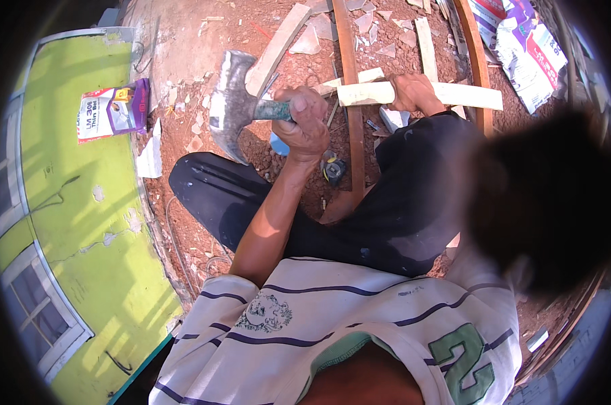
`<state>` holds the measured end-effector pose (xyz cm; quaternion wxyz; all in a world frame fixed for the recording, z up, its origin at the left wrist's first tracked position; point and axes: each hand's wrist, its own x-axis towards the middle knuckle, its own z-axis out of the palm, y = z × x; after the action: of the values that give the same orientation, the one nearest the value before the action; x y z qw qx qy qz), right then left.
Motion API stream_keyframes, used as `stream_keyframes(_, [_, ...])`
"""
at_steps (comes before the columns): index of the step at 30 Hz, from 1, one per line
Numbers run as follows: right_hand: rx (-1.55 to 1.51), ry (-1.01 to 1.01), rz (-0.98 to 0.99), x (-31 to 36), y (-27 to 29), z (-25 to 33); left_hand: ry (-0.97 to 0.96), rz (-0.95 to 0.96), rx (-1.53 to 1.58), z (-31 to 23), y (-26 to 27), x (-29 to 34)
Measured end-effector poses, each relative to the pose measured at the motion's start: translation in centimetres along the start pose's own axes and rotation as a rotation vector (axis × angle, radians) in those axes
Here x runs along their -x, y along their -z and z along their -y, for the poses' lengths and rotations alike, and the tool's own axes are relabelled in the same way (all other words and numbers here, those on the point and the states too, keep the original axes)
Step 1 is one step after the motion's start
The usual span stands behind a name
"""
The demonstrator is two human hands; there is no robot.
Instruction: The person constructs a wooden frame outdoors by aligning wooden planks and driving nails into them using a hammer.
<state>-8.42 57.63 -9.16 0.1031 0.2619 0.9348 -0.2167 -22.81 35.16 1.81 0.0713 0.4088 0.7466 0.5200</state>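
My left hand [307, 125] is closed around the teal grip of a claw hammer. The worn grey hammer head [231, 101] is raised near the camera. To the right, my right hand [412, 93] grips a short pale wood batten [467, 96] lying crosswise over two long reddish-brown battens [350, 74]. One end of the pale piece reaches beyond the left brown batten, the other beyond the right one. Between my knees, a tape measure [333, 169] rests on the soil next to the left brown batten. A small blue object [278, 144], partly hidden, lies behind my left wrist.
Broken tile pieces [308, 42] and wood offcuts [278, 50] litter the reddish soil. A yellow-green wall [82, 202] with windows stands at the left, with a purple-and-white bag [113, 110] beside it. Another torn bag [531, 57] is at far right. A dark blurred shape [548, 202] blocks the right side.
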Motion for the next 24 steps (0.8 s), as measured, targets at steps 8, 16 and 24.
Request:
stream_keyframes(8, [0.067, -0.040, -0.015, 1.6, -0.2, -3.0, 0.226, 0.335, -0.218, -5.1, -1.6, -4.0])
stream_keyframes(16, [0.053, 0.022, -0.058, 0.2, -0.2, -2.0, 0.275, 0.610, -0.454, 6.2, -1.7, 1.9])
stream_keyframes(24, [0.065, 0.018, -0.145, 1.8, -2.0, -5.6, 0.437, 0.259, 0.050, -3.8, -1.5, -2.1])
